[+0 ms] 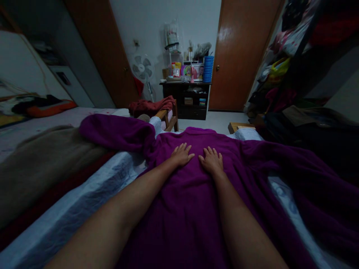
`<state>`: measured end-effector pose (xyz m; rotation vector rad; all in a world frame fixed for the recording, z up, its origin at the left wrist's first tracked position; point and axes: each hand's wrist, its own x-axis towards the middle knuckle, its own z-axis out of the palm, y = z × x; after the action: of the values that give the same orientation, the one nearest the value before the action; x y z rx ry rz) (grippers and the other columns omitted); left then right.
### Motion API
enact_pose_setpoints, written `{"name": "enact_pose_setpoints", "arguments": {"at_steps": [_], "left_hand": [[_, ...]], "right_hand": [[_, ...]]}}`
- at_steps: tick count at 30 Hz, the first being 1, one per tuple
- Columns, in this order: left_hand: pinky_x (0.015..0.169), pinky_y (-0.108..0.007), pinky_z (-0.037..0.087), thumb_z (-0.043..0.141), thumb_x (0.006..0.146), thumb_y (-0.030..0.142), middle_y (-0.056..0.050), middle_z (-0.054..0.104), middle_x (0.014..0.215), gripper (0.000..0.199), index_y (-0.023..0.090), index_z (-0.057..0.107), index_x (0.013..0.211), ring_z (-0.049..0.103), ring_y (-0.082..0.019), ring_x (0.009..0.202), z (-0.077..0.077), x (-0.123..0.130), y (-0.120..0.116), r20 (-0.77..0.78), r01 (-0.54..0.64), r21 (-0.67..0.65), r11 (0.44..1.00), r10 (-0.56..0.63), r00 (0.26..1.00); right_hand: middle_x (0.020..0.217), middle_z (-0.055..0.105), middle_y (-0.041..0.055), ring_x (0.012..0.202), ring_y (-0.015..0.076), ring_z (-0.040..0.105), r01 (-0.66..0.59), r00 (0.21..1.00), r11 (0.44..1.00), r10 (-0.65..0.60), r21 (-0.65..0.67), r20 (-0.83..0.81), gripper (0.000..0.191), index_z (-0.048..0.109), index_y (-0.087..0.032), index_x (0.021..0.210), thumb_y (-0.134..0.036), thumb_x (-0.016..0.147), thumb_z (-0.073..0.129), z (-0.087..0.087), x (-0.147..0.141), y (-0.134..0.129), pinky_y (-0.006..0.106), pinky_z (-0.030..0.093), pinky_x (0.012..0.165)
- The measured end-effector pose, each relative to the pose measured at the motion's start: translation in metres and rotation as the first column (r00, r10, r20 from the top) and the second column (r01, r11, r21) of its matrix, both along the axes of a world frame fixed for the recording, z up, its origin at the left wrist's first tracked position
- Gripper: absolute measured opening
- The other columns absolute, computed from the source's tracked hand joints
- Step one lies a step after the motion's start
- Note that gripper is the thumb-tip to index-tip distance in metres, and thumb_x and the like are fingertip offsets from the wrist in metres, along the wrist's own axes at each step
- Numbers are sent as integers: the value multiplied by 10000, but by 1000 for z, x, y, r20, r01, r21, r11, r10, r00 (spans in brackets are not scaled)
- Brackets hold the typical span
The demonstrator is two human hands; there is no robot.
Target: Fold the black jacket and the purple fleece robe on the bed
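A long purple coat point(190, 201) lies spread out in front of me, its collar at the far end and its sleeves stretched to both sides. My left hand point(181, 154) rests flat on the upper part of the coat, fingers spread. Close beside it, my right hand point(212, 160) also lies flat on the fabric with its fingers apart. Neither hand grips anything. Beneath the coat is a pale blue patterned sheet point(112, 179). Soft wrinkles run across the coat below my hands.
A brown blanket point(53, 160) lies to the left. Beyond the coat stand a wooden chair point(174, 118) with a reddish cloth point(153, 105), a white fan point(143, 68) and a dark cabinet point(185, 113). Dark clothes point(316, 130) are heaped at the right.
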<state>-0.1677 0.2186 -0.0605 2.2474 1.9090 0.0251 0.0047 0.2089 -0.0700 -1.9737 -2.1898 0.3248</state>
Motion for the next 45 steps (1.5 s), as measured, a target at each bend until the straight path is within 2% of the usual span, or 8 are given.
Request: {"name": "enact_pose_setpoints", "arguments": {"at_steps": [11,14,18,22,27,33,38,45], "left_hand": [[1102,-434,298,374,929,511,-135,389,1505,595,197,382,1434,365,-273,1377,32,-38,-124,-72,56,-77,995,-61,996],[1092,-462,296,382,944,354,-117,545,1364,410,216,532,1300,445,-261,1301,33,-60,-135,-140,48,94,994,-34,989],[1053,-532,319,350,935,218,-136,461,1423,387,226,568,1254,352,-299,1352,28,-86,-141,-222,-81,222,972,131,966],[903,-420,460,280,953,188,-124,472,1390,441,263,492,1333,449,-264,1252,21,-101,-144,-174,-186,152,971,212,962],[860,-424,460,291,938,155,-122,559,1265,441,257,511,1306,489,-286,1155,23,-114,-152,-171,-201,164,966,229,958],[932,-502,390,333,914,120,-179,612,1134,357,140,622,1122,505,-315,1124,33,-96,-172,-176,-164,207,964,202,964],[928,-396,414,442,938,338,-124,559,1248,379,207,518,1285,503,-269,1132,23,-63,-198,-138,-66,238,969,101,985],[875,-411,443,484,911,394,-188,562,1177,486,122,460,1313,539,-323,1095,18,-58,-221,-137,-351,326,878,411,901]], "right_hand": [[1524,360,93,1405,256,287,-50,999,998,51,48,-17,552,422,-164,1415,-433,932,423,1,12,-6,433,204,1140],[1492,401,132,1364,261,364,-120,993,990,120,-70,-7,528,464,-141,1381,-390,916,464,16,18,-11,378,292,1093],[1275,609,142,1196,261,541,-166,986,974,167,-154,-4,419,623,-160,1202,-417,916,456,36,17,-36,356,393,993],[1467,426,156,1351,347,363,-157,986,984,161,-79,44,539,508,-180,1347,-468,892,486,35,10,-85,509,315,1053],[1559,285,94,1431,283,230,-262,962,964,264,-40,69,567,352,-207,1466,-411,940,403,14,27,-141,490,223,1125],[1548,305,118,1427,285,246,-150,980,989,146,15,131,584,364,-146,1463,-424,950,374,6,64,-167,427,236,1125],[1531,343,110,1412,302,274,-147,982,989,142,28,126,555,404,-163,1440,-424,950,377,7,66,-193,456,240,1113],[1514,378,100,1410,271,284,-203,975,975,193,87,110,521,437,-168,1417,-387,947,384,6,73,-224,436,240,1118]]}}
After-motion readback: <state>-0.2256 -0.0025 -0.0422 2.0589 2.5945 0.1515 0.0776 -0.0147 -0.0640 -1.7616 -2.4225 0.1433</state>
